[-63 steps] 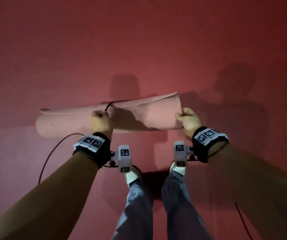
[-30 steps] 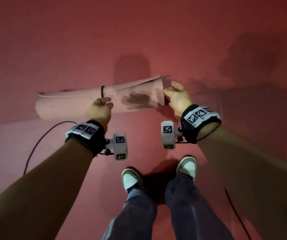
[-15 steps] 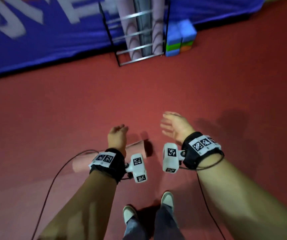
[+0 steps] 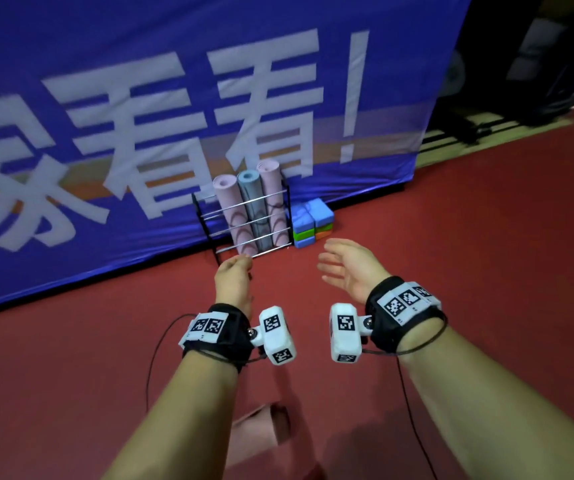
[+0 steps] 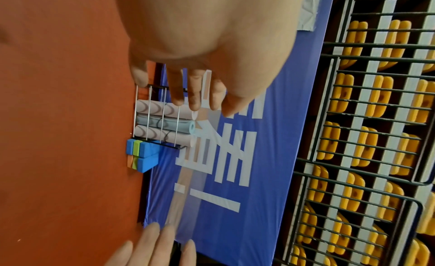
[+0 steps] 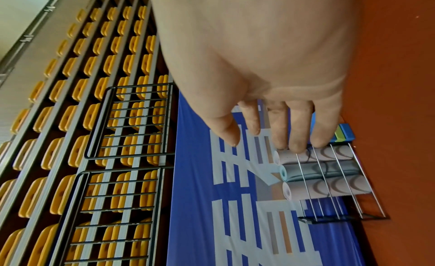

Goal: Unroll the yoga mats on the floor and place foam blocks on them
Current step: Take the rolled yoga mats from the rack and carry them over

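We see three rolled mats (image 4: 254, 206) upright in one rack (image 4: 209, 216), stacked foam blocks (image 4: 311, 220) just beside it, a fourth mat (image 4: 254, 431) on the floor, and our left hand (image 4: 232, 285) and right hand (image 4: 351, 268) relaxed, holding nothing.

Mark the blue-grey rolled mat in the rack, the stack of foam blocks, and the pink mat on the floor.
blue-grey rolled mat (image 4: 253, 206), head view, middle of roll.
foam blocks (image 4: 313, 221), head view, stack's front.
pink mat (image 4: 256, 429), head view, rolled end near arm.
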A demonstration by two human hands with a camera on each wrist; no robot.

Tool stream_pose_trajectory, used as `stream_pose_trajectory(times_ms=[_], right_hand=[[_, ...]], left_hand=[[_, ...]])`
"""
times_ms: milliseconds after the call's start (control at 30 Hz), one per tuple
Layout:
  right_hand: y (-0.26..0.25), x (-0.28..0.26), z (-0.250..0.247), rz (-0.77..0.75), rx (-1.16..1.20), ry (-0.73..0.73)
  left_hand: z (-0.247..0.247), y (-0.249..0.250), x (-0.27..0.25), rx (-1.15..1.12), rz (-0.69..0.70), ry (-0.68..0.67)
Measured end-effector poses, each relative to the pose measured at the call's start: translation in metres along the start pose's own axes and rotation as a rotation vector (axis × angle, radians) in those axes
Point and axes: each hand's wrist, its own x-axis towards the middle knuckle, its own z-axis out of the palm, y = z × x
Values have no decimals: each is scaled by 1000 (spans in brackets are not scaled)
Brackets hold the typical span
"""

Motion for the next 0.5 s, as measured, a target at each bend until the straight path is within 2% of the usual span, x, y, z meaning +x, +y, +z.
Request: stream_pose_trajectory(times_ms=[200, 500], right_hand=[[-34, 37, 9, -27, -43, 23], [-106, 164, 93, -62, -144, -15]], left_hand=[[26, 22, 48, -21, 7, -49], [43, 96, 191, -118, 59, -98]])
